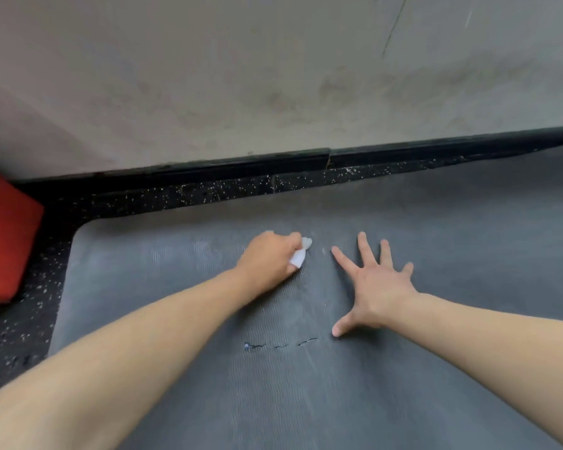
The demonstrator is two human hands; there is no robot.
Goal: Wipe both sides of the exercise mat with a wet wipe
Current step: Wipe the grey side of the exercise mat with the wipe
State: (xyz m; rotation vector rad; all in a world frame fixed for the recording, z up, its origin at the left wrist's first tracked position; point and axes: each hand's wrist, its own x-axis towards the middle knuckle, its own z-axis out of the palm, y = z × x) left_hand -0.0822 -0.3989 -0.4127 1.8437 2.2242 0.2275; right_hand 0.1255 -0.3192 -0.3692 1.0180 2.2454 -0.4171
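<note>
The left hand grips a crumpled white wet wipe, mostly hidden, on the ribbed grey foam mat; the right hand presses flat, fingers spread.

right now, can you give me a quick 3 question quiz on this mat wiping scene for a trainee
1. True or false: the right hand lies flat with fingers spread on the exercise mat.
2. Which hand has its grip on the wet wipe?
A. left hand
B. right hand
C. both hands
3. Fill in: the object at the far left edge, beside the mat on the speckled floor, is coloured ____.

Key:
1. True
2. A
3. Red: the red object.
</note>
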